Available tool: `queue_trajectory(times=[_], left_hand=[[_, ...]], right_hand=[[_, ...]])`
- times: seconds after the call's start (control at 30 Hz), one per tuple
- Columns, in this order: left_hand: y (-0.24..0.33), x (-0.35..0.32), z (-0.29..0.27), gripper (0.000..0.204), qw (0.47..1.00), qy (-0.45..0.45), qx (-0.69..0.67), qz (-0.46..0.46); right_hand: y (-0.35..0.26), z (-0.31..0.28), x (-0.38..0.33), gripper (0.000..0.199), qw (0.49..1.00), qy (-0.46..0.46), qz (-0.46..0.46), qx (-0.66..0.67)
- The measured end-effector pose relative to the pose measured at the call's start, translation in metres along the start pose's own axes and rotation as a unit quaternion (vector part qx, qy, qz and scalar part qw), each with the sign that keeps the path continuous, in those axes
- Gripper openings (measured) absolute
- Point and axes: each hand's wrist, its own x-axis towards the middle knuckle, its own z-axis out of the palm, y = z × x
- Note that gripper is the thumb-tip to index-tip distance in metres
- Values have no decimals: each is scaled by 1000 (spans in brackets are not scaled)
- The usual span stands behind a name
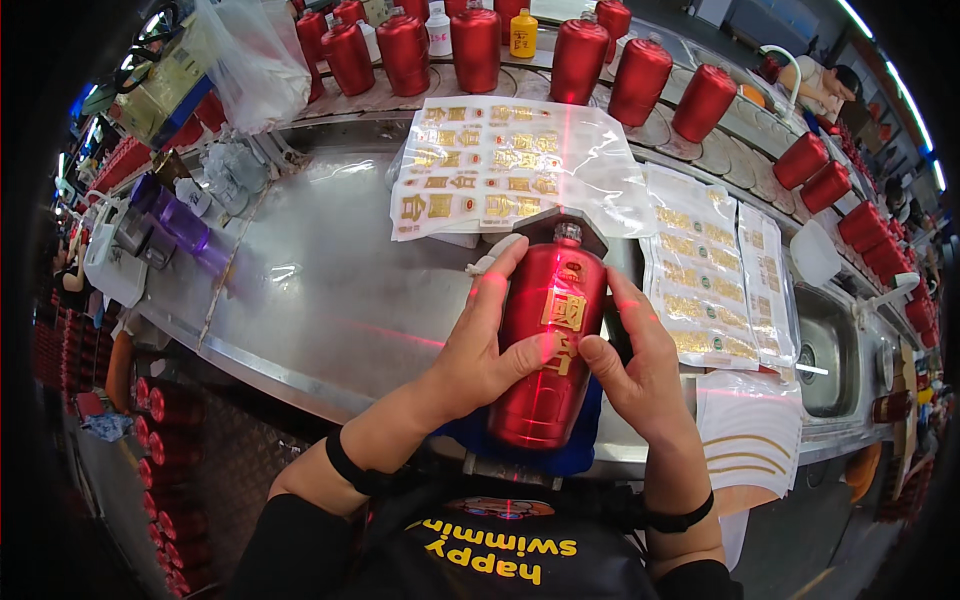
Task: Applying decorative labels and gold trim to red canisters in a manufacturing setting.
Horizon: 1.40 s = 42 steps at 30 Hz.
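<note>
A glossy red bottle [530,415] with gold raised-looking characters and a small emblem lies tilted in front of me, its clear neck pointing away. My left hand [490,345] grips its left side, the thumb on the front beside the gold characters. My right hand [640,365] holds the right side, fingers along the shoulder and thumb tip at the front. Behind the neck sits a dark angular block [590,232]. Blue cloth [585,445] lies under the bottle's base. A thin red light line runs down over the bottle.
Sheets of gold decals [470,165] lie beyond the bottle, with more decal sheets [700,265] to the right. Red bottles [580,60] line a curved conveyor at the back. A steel sink [828,345] is at right; a purple container [172,215] stands left. Another person [820,85] is far right.
</note>
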Motion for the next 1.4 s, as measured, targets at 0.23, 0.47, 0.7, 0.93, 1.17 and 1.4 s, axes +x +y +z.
queue_trajectory(times=[0.23,0.47,0.7,0.93,1.17,1.4], left_hand=[[3,-2,0,100,999,-11,36,-23],[-5,-2,-2,91,999,3,37,10],[17,42,-2,28,995,45,85,-18],[9,57,-3,20,992,48,118,-23],[6,61,-5,18,988,46,148,-17],[3,55,-7,21,994,32,99,-17]], right_hand=[[3,-1,0,81,1000,-29,-7,5],[4,-1,1,84,999,-34,-26,-4],[5,3,-6,88,1000,-29,-9,-1],[2,2,-4,88,999,-37,-4,-23],[2,3,-1,90,999,-40,-7,-15],[1,3,-1,90,999,-37,-8,-25]])
